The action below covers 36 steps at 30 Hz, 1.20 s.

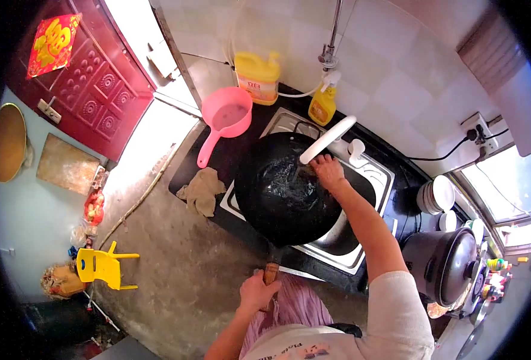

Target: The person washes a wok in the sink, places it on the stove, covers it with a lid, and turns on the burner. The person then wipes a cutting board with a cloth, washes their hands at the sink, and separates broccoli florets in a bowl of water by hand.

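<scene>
A large black wok (265, 210) rests over the steel sink (387, 187), with water in it. My left hand (258, 293) is closed on the wok's wooden handle (271, 273) near my body. Above the wok's right side, my right hand (328, 170) is beside the tip of the white faucet (331, 138); its fingers are bent, and what they hold, if anything, is too small to make out. Water runs from the faucet into the wok.
A pink dipper (237, 120), a beige cloth (203, 192), a yellow jug (257, 78) and a yellow bottle (322, 105) surround the sink. At right stand a lidded pot (436, 258) and stacked bowls (436, 195). A yellow chair (105, 268) is on the floor.
</scene>
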{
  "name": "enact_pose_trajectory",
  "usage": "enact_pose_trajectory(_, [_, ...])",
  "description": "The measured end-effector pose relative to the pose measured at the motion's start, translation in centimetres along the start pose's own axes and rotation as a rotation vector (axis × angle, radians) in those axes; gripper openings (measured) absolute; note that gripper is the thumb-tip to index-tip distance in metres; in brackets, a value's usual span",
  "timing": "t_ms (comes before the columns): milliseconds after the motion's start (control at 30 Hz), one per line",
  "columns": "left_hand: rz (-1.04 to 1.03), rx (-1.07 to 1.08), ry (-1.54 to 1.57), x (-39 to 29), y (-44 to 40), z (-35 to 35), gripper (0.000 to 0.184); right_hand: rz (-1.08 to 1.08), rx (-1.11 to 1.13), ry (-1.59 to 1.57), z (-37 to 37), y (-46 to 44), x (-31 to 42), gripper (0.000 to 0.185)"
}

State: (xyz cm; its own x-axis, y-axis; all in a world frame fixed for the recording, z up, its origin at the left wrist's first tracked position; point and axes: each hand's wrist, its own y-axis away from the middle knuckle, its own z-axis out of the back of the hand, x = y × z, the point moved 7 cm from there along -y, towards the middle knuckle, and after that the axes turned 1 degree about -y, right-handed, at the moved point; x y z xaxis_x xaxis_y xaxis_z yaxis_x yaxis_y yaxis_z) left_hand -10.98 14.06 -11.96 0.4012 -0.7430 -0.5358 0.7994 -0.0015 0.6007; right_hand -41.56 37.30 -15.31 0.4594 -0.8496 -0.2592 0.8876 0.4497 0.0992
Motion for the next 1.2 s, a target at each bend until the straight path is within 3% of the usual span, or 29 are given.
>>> enact_pose_trajectory(67, [-0.008, -0.01, -0.018, -0.6, 0.1, 0.4, 0.048, -0.103, 0.284, -0.109, -2.5, 1.4, 0.7, 0.035])
enact_pose_trajectory(133, [-0.03, -0.02, 0.014, -0.4, 0.0, 0.3, 0.047, -0.12, 0.32, -0.065, -5.0, 2.9, 3.5, 0.038])
enact_pose_trajectory(200, [-0.026, -0.012, 0.027, -0.5, -0.1, 0.6, 0.046, -0.208, 0.389, -0.269, -9.2, 4.1, 6.4, 0.049])
enact_pose_trajectory(333, [0.013, 0.057, 0.024, -1.1, 0.2, 1.3, 0.046, -0.341, 0.451, -0.727, -5.2, 4.2, 10.8, 0.073])
enact_pose_trajectory(467, [0.008, 0.063, 0.033, -0.3, -0.5, 0.6, 0.047, -0.493, 0.38, -1.069, -5.6, 0.8, 14.4, 0.074])
enact_pose_trajectory(567, [0.024, 0.071, -0.005, -0.1, -0.6, 0.7, 0.047, -0.668, 0.037, -1.35, -10.5, -2.6, 16.0, 0.065])
enact_pose_trajectory(667, [0.027, 0.037, -0.027, 0.2, -0.6, 0.7, 0.047, -0.643, 0.001, -1.803, -10.0, -5.2, 14.8, 0.062])
enact_pose_trajectory(733, [0.025, 0.056, 0.013, -0.1, -0.5, 1.0, 0.047, -0.527, -0.1, -1.526, -2.1, -4.8, 11.0, 0.062])
enact_pose_trajectory(767, [0.025, 0.066, 0.036, -0.1, -0.5, 1.0, 0.047, -0.56, -0.27, -1.41, -3.1, -5.6, 9.8, 0.047])
enact_pose_trajectory(800, [0.007, 0.073, 0.046, 0.2, -0.5, 0.7, 0.047, -0.581, -0.349, -1.379, -3.8, -6.3, 8.5, 0.048])
enact_pose_trajectory(867, [-0.031, 0.083, 0.066, 0.9, -0.9, 0.0, 0.046, -0.497, -0.579, -1.017, 0.1, -6.8, 5.7, 0.052])
enact_pose_trajectory(967, [-0.009, 0.044, 0.048, -0.1, -0.5, 1.0, 0.044, -0.503, -0.338, -0.947, -0.8, -8.8, 7.7, 0.055])
enact_pose_trajectory(1067, [0.026, 0.098, 0.024, 0.7, -0.9, 0.0, 0.044, -0.139, -0.263, -0.889, 0.3, -8.0, 12.1, 0.057])
enact_pose_trajectory(1133, [0.004, 0.089, 0.013, -0.1, -0.7, 0.8, 0.045, 0.037, 0.024, -0.96, 0.7, -6.0, 15.7, 0.065])
enact_pose_trajectory(1200, [-0.008, 0.067, -0.002, -0.6, -0.5, 1.1, 0.046, 0.104, 0.105, -0.894, 2.6, -2.2, 17.5, 0.065])
